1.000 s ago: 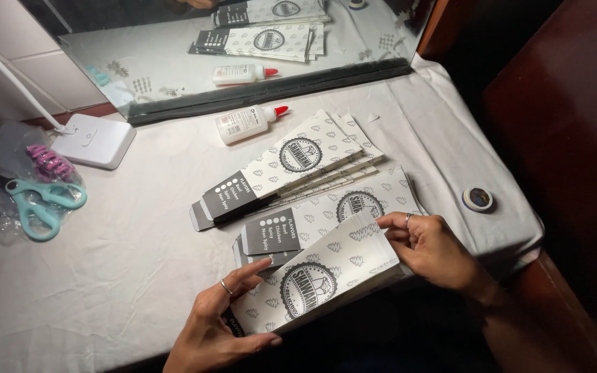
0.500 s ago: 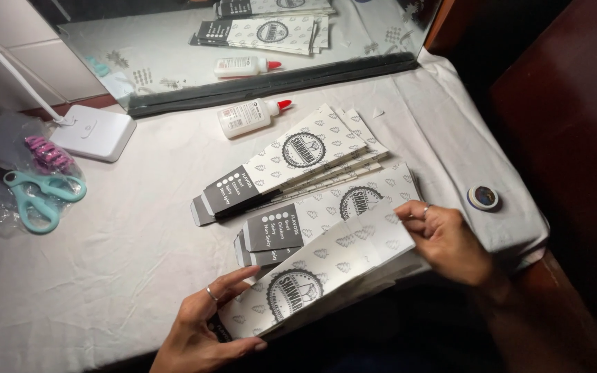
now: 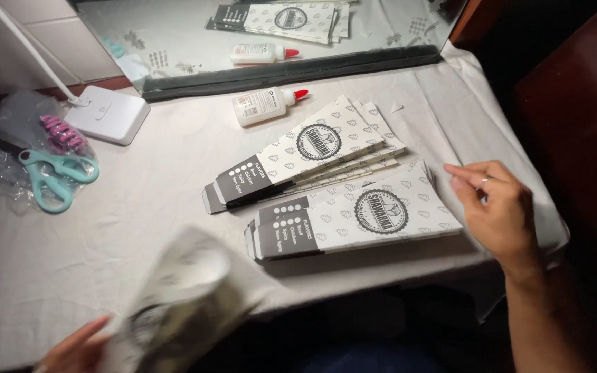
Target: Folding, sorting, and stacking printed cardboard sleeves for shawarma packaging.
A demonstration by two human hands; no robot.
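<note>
While blurred in mid-swing, printed paper sleeve point(image 3: 181, 304) at lower left, off the desk point(image 3: 105, 235) edge, pinched in left hand point(image 3: 70, 349); grip closed on its lower end. Judged light, thin, easily creased, likely smooth; best held flat near a folded edge, not the open mouth. Right hand point(image 3: 499, 207) empty, fingers spread, just beside nearer stack of flat sleeves point(image 3: 354, 217). Second stack point(image 3: 305, 155) behind. Glue bottle point(image 3: 264, 105), scissors point(image 3: 53, 176) well apart.

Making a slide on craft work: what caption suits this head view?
Left hand holds a blurred paper sleeve; open right hand hovers beside stacked printed sleeves near a glue bottle.
</note>
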